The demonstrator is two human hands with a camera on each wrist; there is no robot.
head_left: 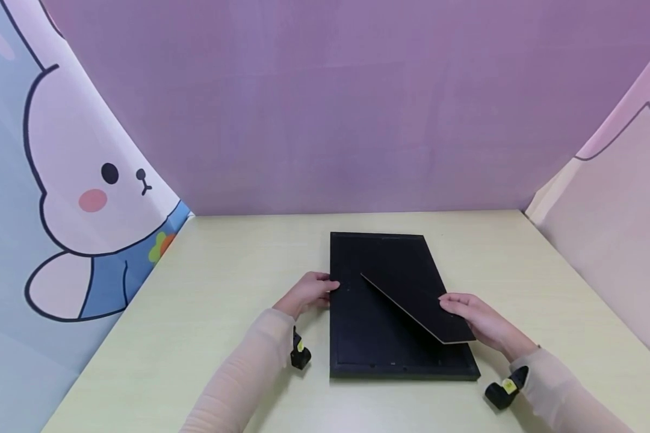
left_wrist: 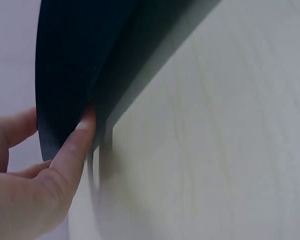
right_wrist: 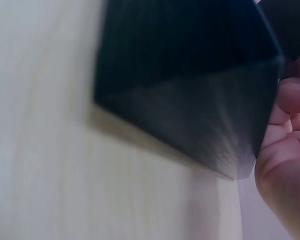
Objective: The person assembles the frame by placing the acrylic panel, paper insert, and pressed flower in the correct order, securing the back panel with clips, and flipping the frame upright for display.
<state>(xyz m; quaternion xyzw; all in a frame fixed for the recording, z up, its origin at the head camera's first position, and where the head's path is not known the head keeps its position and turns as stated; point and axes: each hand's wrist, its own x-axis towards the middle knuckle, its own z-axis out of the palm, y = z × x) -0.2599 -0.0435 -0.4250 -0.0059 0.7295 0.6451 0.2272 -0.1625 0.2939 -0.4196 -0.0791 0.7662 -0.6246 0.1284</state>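
Observation:
A black rectangular frame (head_left: 357,343) with a slightly raised rim lies flat on the table in the head view. My left hand (head_left: 310,290) grips its left edge, the thumb on top. In the left wrist view, fingers (left_wrist: 72,150) and thumb lie on either side of the frame's dark edge (left_wrist: 70,65). Slanted over the frame is a thin black board (head_left: 422,300) with a pale cut edge. My right hand (head_left: 479,319) pinches the board's right side, thumb on its upper face. The right wrist view has the frame's corner (right_wrist: 190,120) beside my right hand (right_wrist: 285,150).
The pale wood-grain table (head_left: 238,252) extends around the frame. A purple wall panel (head_left: 357,108) rises behind it. Side panels flank it, the left one printed with a cartoon rabbit (head_left: 97,180). Small black cameras (head_left: 300,358) hang from both wrists.

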